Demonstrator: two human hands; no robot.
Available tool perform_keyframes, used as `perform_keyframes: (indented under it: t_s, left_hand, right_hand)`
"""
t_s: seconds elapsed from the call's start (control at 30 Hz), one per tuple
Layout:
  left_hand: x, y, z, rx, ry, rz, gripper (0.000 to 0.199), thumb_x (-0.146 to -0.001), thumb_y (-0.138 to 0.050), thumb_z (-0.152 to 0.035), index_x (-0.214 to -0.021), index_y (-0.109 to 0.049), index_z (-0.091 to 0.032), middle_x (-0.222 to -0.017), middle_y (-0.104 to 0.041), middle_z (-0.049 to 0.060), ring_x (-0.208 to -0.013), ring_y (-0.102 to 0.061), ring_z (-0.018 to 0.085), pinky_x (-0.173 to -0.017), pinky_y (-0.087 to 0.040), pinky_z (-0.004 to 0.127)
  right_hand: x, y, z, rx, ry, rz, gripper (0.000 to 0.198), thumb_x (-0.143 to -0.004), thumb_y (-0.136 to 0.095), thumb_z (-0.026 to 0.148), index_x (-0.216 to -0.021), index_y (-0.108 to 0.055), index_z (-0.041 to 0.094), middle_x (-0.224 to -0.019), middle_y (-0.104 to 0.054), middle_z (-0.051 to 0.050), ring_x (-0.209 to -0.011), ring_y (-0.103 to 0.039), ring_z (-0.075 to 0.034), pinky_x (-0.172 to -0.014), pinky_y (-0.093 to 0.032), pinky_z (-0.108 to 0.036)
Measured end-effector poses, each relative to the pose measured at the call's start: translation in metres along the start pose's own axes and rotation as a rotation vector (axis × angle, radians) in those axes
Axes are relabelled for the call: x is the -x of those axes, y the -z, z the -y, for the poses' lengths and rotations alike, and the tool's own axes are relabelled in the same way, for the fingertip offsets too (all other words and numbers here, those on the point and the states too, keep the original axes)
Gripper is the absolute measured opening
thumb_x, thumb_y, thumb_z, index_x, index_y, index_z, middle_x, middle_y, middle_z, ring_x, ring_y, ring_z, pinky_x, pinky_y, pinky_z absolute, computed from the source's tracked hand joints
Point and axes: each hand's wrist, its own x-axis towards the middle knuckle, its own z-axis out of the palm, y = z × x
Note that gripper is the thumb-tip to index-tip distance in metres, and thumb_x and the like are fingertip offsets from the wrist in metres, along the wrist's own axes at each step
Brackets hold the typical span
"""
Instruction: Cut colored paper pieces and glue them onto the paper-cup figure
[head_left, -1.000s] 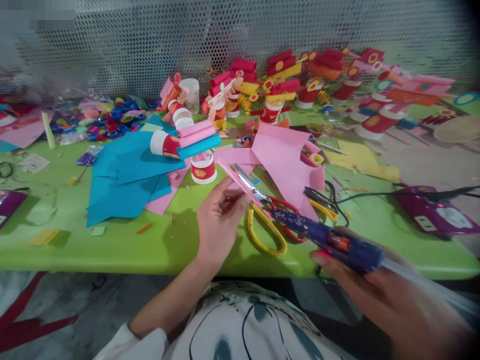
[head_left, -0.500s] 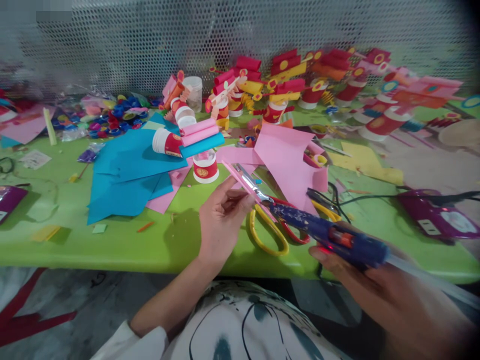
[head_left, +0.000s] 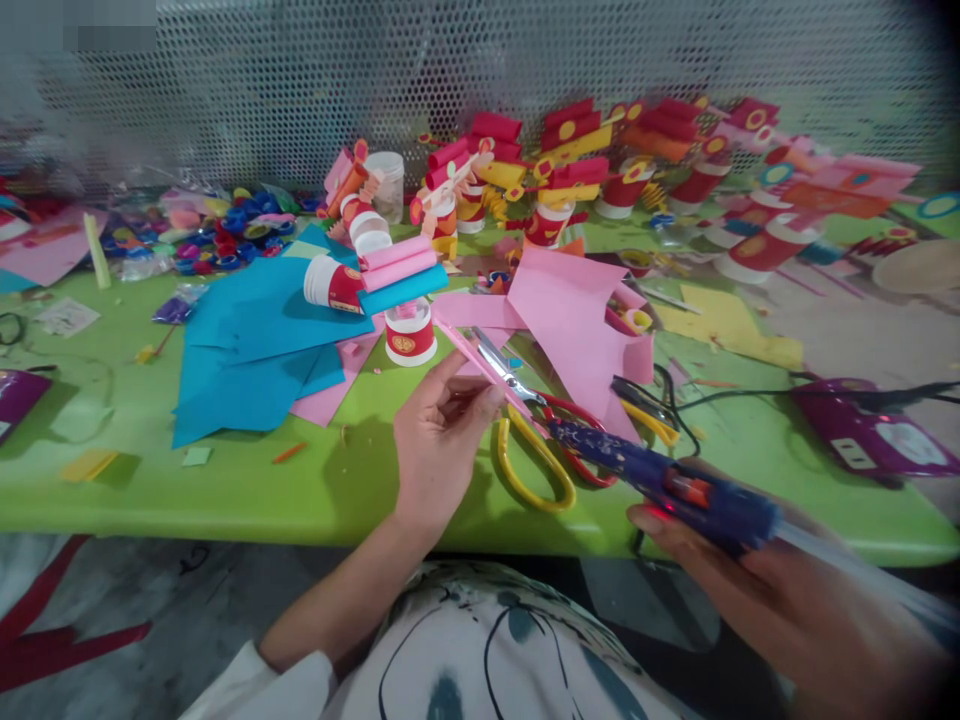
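Observation:
My left hand (head_left: 442,425) pinches a narrow pink paper strip (head_left: 471,350) between thumb and fingers, held slanting above the table. My right hand (head_left: 757,590) is wrapped round a dark blue hot glue gun (head_left: 652,475) with a clear glue stick out of its back and a red light glowing. The gun's nozzle is close to the strip's lower right end; whether they touch I cannot tell. Beneath lie scissors (head_left: 536,490) with yellow and red handles, blades partly behind the strip. A red and white paper cup (head_left: 410,335) stands just beyond my left hand.
Blue paper sheets (head_left: 255,340) lie left and pink paper (head_left: 570,320) right of the cup. Several paper-cup models (head_left: 551,220) line the back before a perforated metal panel (head_left: 450,70). A purple box (head_left: 862,430) with a black cable sits at right.
The glue gun has drawn back slightly to the right and down along the pink strip. My left hand has shifted a little left, still pinching the strip.

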Motion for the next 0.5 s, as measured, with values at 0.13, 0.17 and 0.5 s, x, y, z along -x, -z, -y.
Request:
perform_keyframes:
  t_s: [0.13, 0.17, 0.5]
  left_hand:
    - [0.0006, -0.0004, -0.0001, 0.004, 0.011, -0.024, 0.041, -0.085, -0.089, -0.031, -0.123, -0.079, -0.024, -0.089, -0.082, 0.001, -0.079, -0.076, 0.013, -0.078, -0.065, 0.026]
    - [0.0006, -0.0005, 0.0, 0.01, 0.01, -0.032, 0.041, -0.085, -0.09, -0.031, -0.124, -0.079, -0.024, -0.089, -0.082, 0.001, -0.079, -0.077, 0.013, -0.078, -0.065, 0.027]
    - [-0.0003, -0.0009, -0.0003, 0.06, 0.009, -0.038, 0.042, -0.083, -0.091, -0.028, -0.123, -0.079, -0.024, -0.088, -0.082, 0.0, -0.078, -0.077, 0.012, -0.077, -0.066, 0.024]
  right_hand:
    - [-0.0059, 0.0045, 0.0045, -0.001, 0.106, 0.023, 0.063, -0.108, -0.049, 0.034, -0.046, -0.056, 0.025, -0.065, -0.074, -0.004, -0.032, -0.056, -0.013, -0.033, -0.047, -0.024]
    - [-0.0059, 0.0045, 0.0044, 0.011, 0.108, 0.014, 0.062, -0.108, -0.048, 0.035, -0.048, -0.06, 0.026, -0.065, -0.074, -0.004, -0.033, -0.058, -0.014, -0.033, -0.047, -0.025]
    - [-0.0014, 0.005, 0.0039, -0.031, 0.074, 0.034, 0.063, -0.102, -0.053, 0.028, -0.04, -0.045, 0.026, -0.058, -0.07, -0.003, -0.038, -0.063, -0.017, -0.035, -0.05, -0.026]
